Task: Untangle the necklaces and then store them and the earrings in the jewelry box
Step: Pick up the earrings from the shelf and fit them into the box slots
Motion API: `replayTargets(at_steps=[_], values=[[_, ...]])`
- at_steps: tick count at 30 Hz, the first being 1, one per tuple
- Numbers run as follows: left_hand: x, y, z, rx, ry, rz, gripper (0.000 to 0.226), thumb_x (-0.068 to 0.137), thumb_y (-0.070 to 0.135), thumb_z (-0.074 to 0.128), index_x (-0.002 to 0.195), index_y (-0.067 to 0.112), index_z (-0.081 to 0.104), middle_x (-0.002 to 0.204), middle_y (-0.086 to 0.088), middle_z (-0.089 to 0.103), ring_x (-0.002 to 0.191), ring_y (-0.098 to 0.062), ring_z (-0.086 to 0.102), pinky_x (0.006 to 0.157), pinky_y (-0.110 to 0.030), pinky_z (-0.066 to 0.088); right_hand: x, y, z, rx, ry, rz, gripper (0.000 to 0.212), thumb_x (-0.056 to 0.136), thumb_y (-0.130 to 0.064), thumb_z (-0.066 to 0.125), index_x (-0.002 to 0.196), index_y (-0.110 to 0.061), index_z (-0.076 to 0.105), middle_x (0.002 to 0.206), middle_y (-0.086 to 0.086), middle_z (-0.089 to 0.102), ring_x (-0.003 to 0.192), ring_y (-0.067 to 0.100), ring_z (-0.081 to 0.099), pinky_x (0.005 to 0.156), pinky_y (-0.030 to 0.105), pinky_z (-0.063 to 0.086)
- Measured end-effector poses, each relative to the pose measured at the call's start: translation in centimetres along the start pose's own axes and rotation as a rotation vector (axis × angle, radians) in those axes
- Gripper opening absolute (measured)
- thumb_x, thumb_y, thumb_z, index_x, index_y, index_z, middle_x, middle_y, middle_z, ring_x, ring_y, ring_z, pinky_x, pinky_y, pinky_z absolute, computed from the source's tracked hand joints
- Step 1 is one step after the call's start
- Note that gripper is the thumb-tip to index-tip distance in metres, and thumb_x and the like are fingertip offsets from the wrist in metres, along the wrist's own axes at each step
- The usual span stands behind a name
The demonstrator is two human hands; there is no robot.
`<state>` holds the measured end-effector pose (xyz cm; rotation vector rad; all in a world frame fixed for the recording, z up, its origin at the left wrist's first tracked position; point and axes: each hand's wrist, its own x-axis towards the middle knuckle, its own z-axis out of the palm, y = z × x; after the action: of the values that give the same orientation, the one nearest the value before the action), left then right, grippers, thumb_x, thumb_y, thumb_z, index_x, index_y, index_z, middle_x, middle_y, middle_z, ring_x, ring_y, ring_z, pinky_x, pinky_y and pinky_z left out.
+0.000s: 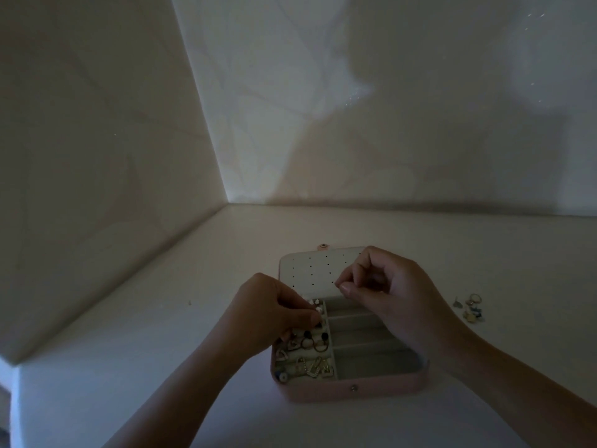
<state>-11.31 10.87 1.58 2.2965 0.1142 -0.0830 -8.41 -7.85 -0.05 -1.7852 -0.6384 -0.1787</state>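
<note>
- Pink jewelry box [355,391] sits open on the white table [161,350], with earrings [310,354] filling its left side.
- Left hand [268,312] pinches a stud [318,310] there.
- Right hand [384,286] curls in a pinch above the box; I cannot tell if it holds anything.

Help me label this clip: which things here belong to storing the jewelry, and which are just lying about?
Job in hand: jewelry box; stored earrings in its left section; loose earrings right of it; left hand, pinching a stored earring; right hand, in a pinch.
Lying about: dark speck on the table, left of the box, too small to identify.
</note>
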Motion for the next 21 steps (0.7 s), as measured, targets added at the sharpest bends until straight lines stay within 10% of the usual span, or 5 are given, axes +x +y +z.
replayTargets(at_steps=[21], values=[[0.0, -0.4, 0.0, 0.289, 0.051, 0.078, 0.012, 0.077, 0.037, 0.074, 0.087, 0.03, 0.071, 0.093, 0.017, 0.061, 0.078, 0.004, 0.052, 0.058, -0.003, 0.036, 0.3, 1.0, -0.9, -0.036, 0.029, -0.014, 0.025, 0.081, 0.003, 0.068, 0.07, -0.014, 0.054, 0.082, -0.006, 0.071, 0.079, 0.005, 0.068, 0.071, 0.014, 0.051]])
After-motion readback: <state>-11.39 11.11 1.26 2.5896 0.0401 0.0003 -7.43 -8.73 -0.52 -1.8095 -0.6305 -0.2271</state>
